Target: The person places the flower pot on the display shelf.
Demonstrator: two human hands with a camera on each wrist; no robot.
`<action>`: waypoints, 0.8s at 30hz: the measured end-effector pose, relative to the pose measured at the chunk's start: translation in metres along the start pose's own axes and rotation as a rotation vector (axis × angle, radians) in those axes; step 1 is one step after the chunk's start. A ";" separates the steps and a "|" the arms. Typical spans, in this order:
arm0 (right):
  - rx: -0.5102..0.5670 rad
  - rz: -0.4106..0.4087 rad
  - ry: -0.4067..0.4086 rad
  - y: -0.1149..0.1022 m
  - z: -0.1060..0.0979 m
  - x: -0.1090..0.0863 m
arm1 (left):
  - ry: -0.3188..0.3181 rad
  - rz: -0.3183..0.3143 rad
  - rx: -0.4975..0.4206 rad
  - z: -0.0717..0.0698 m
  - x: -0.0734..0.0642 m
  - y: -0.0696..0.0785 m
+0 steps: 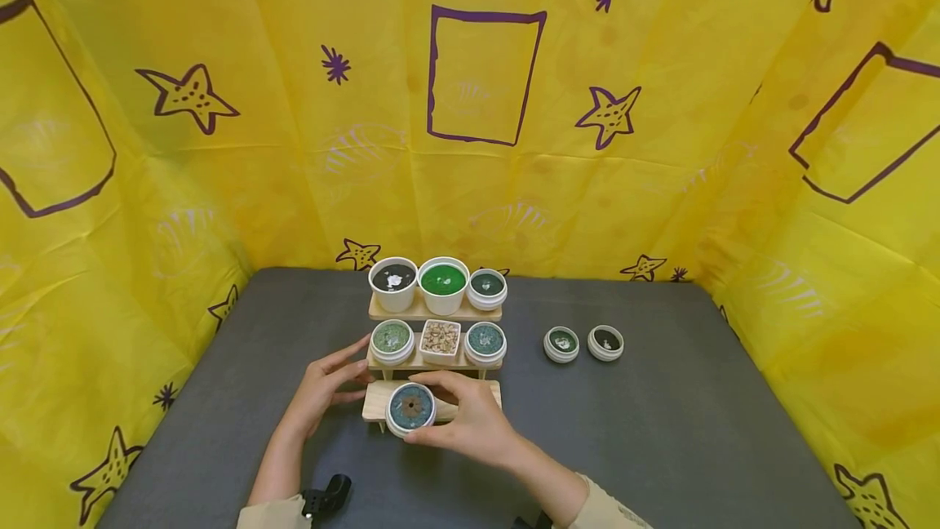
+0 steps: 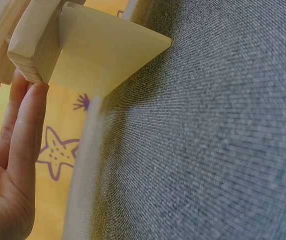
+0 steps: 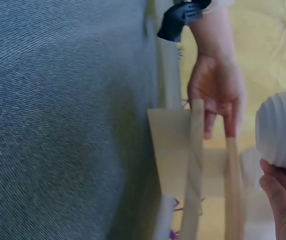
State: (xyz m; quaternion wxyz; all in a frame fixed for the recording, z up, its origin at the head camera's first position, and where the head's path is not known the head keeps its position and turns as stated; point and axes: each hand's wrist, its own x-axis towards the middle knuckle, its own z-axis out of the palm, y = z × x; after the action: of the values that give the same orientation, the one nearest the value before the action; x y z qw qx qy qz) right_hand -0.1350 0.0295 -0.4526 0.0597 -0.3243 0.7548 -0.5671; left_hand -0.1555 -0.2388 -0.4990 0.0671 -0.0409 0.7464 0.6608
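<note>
My right hand [image 1: 477, 423] pinches the rim of a round white pot [image 1: 410, 405] with speckled teal contents and a brown flower-shaped piece on top. In the head view this pot appears over the lowest shelf [image 1: 376, 402] of a three-tier wooden stand; the right wrist view shows its ribbed white side [image 3: 275, 130] apart from the shelves. At the stand's left end, my left hand [image 1: 323, 386] touches the shelf ends with nearly straight fingers [image 2: 30, 125]. The middle shelf bears a green speckled pot [image 1: 392, 338], a square dish of beige bits [image 1: 441, 339] and a teal pot [image 1: 485, 340].
Along the top shelf [image 1: 378, 311] stand a black-filled cup [image 1: 393, 280], a bright green cup [image 1: 443, 279] and a dark green pot [image 1: 487, 285]. Two small pots, one green [image 1: 562, 342] and one black [image 1: 605, 341], sit on the grey table [image 1: 661, 431] to the right.
</note>
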 end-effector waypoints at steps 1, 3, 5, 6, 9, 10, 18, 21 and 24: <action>-0.007 0.010 0.007 0.001 0.002 0.001 | 0.000 -0.002 0.000 0.000 0.000 0.000; -0.040 0.021 0.026 0.005 0.007 0.003 | -0.001 -0.004 0.002 0.000 0.000 0.000; -0.088 0.032 0.044 0.007 0.012 0.004 | -0.002 -0.006 0.003 0.000 0.000 0.001; -0.114 0.034 0.054 0.009 0.014 0.005 | -0.001 -0.006 0.004 0.000 0.000 0.001; -0.193 0.030 0.081 0.013 0.022 0.008 | -0.001 -0.006 0.010 0.000 -0.001 0.001; -0.214 0.029 0.089 0.014 0.024 0.009 | -0.003 -0.007 0.011 0.000 -0.001 0.002; -0.272 0.018 0.152 0.020 0.035 0.015 | -0.011 0.003 0.003 0.000 -0.001 0.003; -0.269 0.028 0.167 0.022 0.037 0.016 | -0.012 0.000 0.003 0.000 -0.001 0.003; -0.272 0.030 0.172 0.024 0.039 0.018 | -0.007 0.003 -0.001 -0.001 -0.001 0.002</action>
State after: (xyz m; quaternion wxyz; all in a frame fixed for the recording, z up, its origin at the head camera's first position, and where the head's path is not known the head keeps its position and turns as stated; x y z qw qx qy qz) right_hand -0.1417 -0.0090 -0.4830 -0.0413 -0.2684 0.8316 -0.4845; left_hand -0.1552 -0.2391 -0.4967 0.0687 -0.0375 0.7460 0.6613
